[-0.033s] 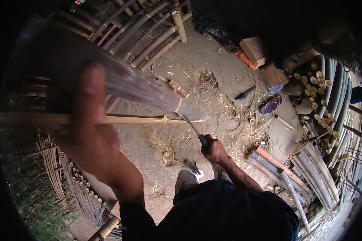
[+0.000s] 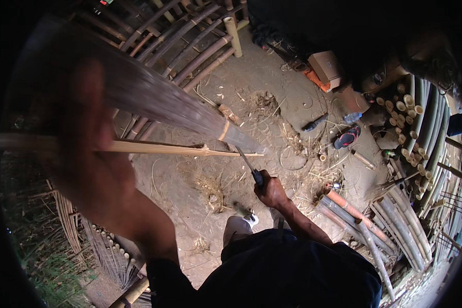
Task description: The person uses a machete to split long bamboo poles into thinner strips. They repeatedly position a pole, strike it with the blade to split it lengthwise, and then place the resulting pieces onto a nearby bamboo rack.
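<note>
Bamboo strip across left hand, grip unclear; right hand near tip, clasping knife.

On the floor, 1 cardboard box sits near the far edge, 1 bottle near the right edge, poles toward the near-right corner.

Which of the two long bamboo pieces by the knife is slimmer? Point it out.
The lower strip, pale and narrow; the upper piece is broad and greyish.
</note>
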Available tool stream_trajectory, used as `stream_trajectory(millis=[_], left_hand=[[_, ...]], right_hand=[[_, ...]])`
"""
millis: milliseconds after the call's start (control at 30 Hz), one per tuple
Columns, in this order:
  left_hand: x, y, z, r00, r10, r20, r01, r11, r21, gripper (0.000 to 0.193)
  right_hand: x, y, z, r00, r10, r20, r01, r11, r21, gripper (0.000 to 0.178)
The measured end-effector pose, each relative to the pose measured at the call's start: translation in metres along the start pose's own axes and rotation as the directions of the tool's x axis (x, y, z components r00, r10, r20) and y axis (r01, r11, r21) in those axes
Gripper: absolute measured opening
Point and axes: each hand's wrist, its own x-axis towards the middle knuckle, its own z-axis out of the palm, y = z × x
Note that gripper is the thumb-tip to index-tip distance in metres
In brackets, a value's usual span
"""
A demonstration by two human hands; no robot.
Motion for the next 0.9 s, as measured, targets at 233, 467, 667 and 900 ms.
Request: stream_trajectory(millis=[233,467,667,900], left_hand=[[0.134,0.094,-0.18,0.914,0.222,0.341,-0.211,0.975,-0.07,0.043],[0.143,0.111,-0.206,0.854,0.156,0.496,-0.163,0.986,-0.03,0.017],[0.162,0.073,-0.165,0.93,0.207,0.303,-0.245,0.965,0.094,0.023],[0.265,-0.012,-0.169,0.95,0.185,0.25,-0.247,0.938,0.242,0.027]], right_hand=[[0.051,0.16,0.085,0.703,0.654,0.281,-0.695,0.715,0.077,0.021],[0.085,-0.11,0.062,0.991,0.092,-0.101,-0.051,0.935,0.352,0.035],[0.131,-0.338,0.068,0.841,-0.505,-0.193,0.521,0.66,0.541,0.068],[0.242,-0.419,0.176,0.856,-0.434,-0.28,0.49,0.513,0.704,0.03]])
